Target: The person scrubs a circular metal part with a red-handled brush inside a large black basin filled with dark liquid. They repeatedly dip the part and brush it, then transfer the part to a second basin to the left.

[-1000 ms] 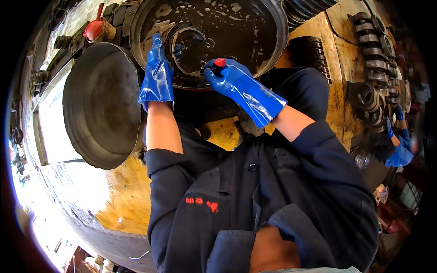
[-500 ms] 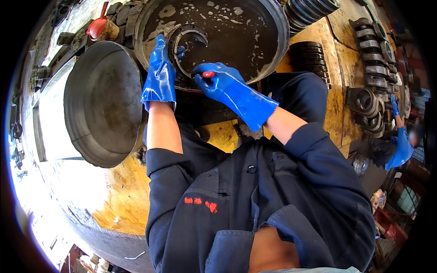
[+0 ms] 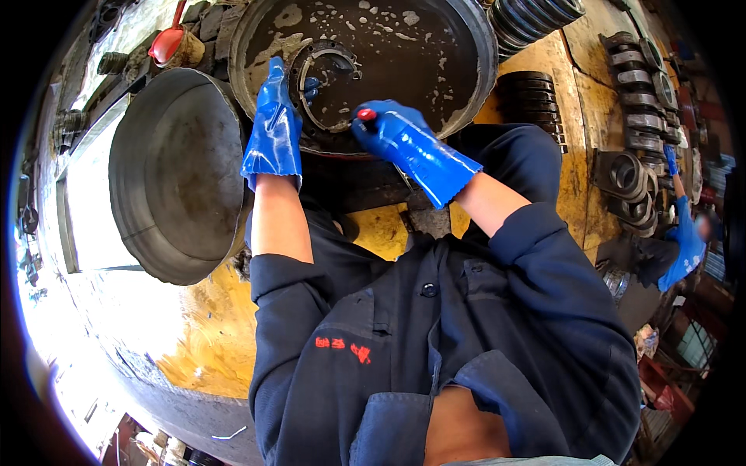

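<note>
My left hand (image 3: 275, 116), in a long blue rubber glove, grips a dark, open-sided metal ring (image 3: 303, 110). Its fingertips show through the middle of the ring, which is tilted up over the near left side of a large round basin (image 3: 486, 74) of murky brown liquid with foam patches. My right hand (image 3: 396, 133), gloved alike, is closed around a tool with a red handle (image 3: 366, 114); the tool's working end is hidden. This hand is just right of the ring's lower end, above the basin's near rim.
An upended round metal tub (image 3: 175, 179) stands left of the basin. A red scoop (image 3: 166, 46) lies at the far left. Stacked black rings (image 3: 528, 97) and a ribbed cylinder (image 3: 536, 23) are on the right, with a row of metal parts (image 3: 641, 116) beyond. Another person (image 3: 684, 248) is at the far right.
My right hand has moved right and slightly away from me with the red-handled tool, opening a gap from the ring. My left hand and the ring have barely shifted.
</note>
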Tool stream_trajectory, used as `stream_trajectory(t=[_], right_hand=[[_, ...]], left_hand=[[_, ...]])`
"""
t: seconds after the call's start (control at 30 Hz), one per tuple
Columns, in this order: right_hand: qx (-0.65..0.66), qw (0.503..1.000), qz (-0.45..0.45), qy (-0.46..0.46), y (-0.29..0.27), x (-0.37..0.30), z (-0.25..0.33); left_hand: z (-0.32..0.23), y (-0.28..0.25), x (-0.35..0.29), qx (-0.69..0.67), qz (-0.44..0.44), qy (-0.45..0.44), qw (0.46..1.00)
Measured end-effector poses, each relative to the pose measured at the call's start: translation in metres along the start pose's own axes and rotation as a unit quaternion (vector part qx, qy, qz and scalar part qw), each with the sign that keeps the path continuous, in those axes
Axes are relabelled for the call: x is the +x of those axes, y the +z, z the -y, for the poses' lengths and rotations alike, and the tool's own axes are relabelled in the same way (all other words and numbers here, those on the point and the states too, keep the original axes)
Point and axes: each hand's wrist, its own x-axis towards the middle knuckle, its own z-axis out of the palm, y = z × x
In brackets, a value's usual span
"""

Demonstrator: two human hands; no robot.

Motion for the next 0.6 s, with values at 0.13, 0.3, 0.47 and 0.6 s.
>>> stream_trajectory(t=[0.13, 0.3, 0.47, 0.6], right_hand=[[0.05, 0.994, -0.082, 0.058, 0.002, 0.007, -0.039], [0.195, 0.962, 0.02, 0.188, 0.004, 0.037, -0.064], [0.448, 0.885, -0.095, 0.083, -0.013, 0.093, -0.014], [0.389, 0.913, -0.076, 0.098, -0.031, 0.138, -0.021]], left_hand=[[0.002, -0.001, 0.001, -0.002, 0.002, -0.005, 1.0], [0.008, 0.002, 0.002, -0.008, 0.01, -0.014, 1.0], [0.006, -0.006, 0.003, -0.014, 0.014, -0.034, 0.999], [-0.005, 0.025, 0.021, -0.049, 0.027, -0.005, 0.998]])
